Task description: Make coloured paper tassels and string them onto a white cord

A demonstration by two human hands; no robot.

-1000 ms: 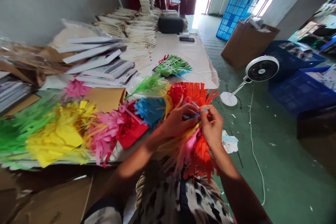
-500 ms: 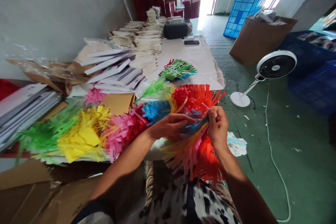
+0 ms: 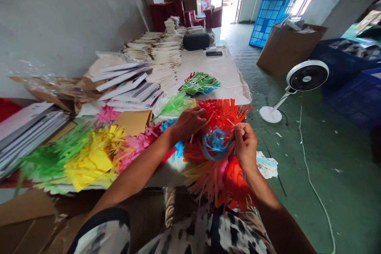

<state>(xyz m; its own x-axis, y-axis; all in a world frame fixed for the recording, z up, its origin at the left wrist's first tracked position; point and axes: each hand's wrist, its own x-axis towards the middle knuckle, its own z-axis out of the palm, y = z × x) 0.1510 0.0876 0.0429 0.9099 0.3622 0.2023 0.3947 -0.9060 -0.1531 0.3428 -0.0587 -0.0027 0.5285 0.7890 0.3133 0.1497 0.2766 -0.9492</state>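
My right hand (image 3: 245, 143) is closed in a pinch on a thin white string (image 3: 229, 121), above a hanging bunch of fringed paper. That bunch shows a blue tuft (image 3: 216, 142) on top, with orange-yellow fringe (image 3: 196, 170) and red fringe (image 3: 238, 180) spilling over my lap. To its left, the curled fingers of my left hand (image 3: 190, 122) close on yellow fringed paper (image 3: 194, 103), mostly hidden under the hand. Just beyond both hands spreads a red fringed tuft (image 3: 223, 109). A light green tuft (image 3: 175, 104) lies beside my left hand.
Pink (image 3: 135, 147), yellow (image 3: 92, 162) and green (image 3: 53, 151) fringed papers line the table's front edge. Behind them lie stacked white sheets (image 3: 133, 91) and a green bundle wound with white string (image 3: 201, 83). A white fan (image 3: 308, 76) stands on the floor to the right.
My left hand has moved left and away from the blue tuft, onto the yellow fringe. The blue tuft now lies uncovered and spread. My right hand keeps its pinch on the string.
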